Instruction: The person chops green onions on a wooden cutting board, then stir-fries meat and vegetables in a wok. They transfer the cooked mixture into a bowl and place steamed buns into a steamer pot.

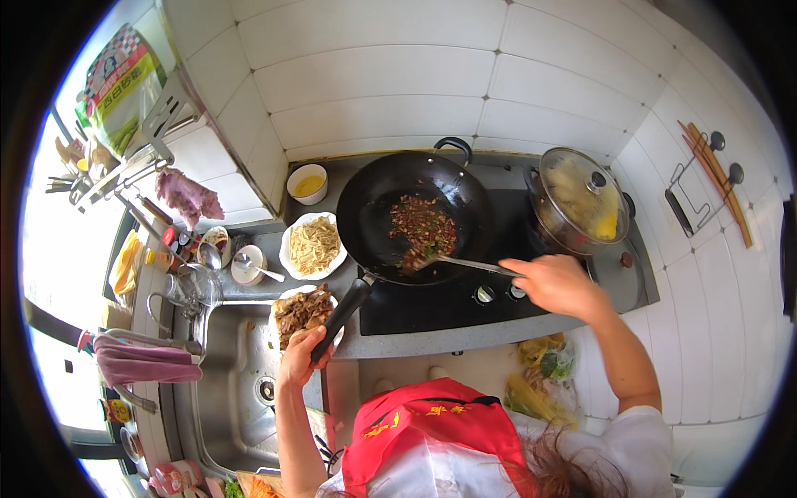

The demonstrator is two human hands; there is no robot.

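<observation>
My left hand (302, 356) grips the end of the black handle (339, 320) of a wok (367, 199). In the wok lies a heap of chopped reddish-brown food (422, 227) with bits of green. My right hand (554, 285) holds the metal handle of a cooking spatula (476, 266), whose blade touches the near edge of the food. Close by my left hand, partly hidden by it and the wok handle, a white plate (274, 325) bears browned pieces of meat (303, 311).
A lidded pot (582, 205) stands right of the wok on the black cooktop (405, 314). To the left are a plate of pale shredded food (313, 244), a bowl of yellow liquid (308, 185) and a bowl with a spoon (249, 264). A steel sink (233, 373) lies front left.
</observation>
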